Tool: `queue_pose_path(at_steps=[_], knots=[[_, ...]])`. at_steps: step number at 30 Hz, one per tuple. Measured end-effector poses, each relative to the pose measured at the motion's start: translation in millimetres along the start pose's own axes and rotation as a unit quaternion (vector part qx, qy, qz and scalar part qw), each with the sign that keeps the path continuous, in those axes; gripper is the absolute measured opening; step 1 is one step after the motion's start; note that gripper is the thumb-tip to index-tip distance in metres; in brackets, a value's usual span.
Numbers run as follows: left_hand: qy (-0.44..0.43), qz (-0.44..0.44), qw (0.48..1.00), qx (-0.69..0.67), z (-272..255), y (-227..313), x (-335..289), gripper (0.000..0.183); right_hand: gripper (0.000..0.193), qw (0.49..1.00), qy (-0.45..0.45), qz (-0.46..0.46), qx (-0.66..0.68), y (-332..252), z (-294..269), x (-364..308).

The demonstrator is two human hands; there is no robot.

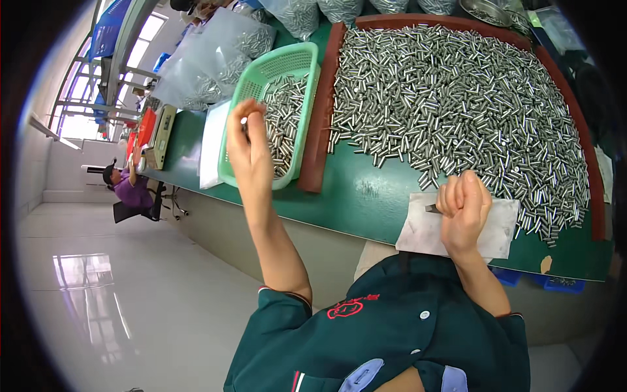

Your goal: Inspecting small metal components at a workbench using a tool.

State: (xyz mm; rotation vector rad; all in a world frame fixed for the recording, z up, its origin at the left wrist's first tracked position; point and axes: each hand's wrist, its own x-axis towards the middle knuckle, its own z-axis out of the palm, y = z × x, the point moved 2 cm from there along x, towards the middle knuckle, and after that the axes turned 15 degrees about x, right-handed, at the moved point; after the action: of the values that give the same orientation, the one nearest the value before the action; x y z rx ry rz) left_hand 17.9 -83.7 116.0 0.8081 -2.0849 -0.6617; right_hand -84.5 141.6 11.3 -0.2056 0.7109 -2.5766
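Over the left side of the green plastic basket [312, 108], my left hand [251, 145] is raised with its fingers closed. A small shiny metal pin [244, 121] shows at those fingers. The basket holds many loose metal pins [285, 108]. My right hand [465, 210] is curled closed above a white cloth [418, 230] near the table's front edge. From its left side sticks out the end of a metal pin [432, 209]; the rest of it is hidden by the fingers. Just beyond this hand spreads a large heap of short metal pins [457, 98].
Reddish-brown rails [319, 130] border the heap on the green table [366, 202]. Clear bags of metal parts [219, 55] stand behind the basket. A scale [160, 137] with a red tray sits at the far left, where another person [130, 186] sits. A metal bowl [486, 12] is at the back right.
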Motion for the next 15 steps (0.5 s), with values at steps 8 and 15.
queue_pose_path(at_steps=[8, 15], knots=[[0.15, 0.121, 0.969, 0.152, 14.0, -4.2, -20.5, 0.025, 0.036, 1.0, 0.003, 0.001, -0.004, 1.3, -0.8, 4.2], [-0.116, 0.238, 0.95, 0.164, 88.1, -6.5, -70.4, 0.009, 0.035, 1.0, 0.005, 0.003, -0.005, 0.1, -0.6, 6.5]])
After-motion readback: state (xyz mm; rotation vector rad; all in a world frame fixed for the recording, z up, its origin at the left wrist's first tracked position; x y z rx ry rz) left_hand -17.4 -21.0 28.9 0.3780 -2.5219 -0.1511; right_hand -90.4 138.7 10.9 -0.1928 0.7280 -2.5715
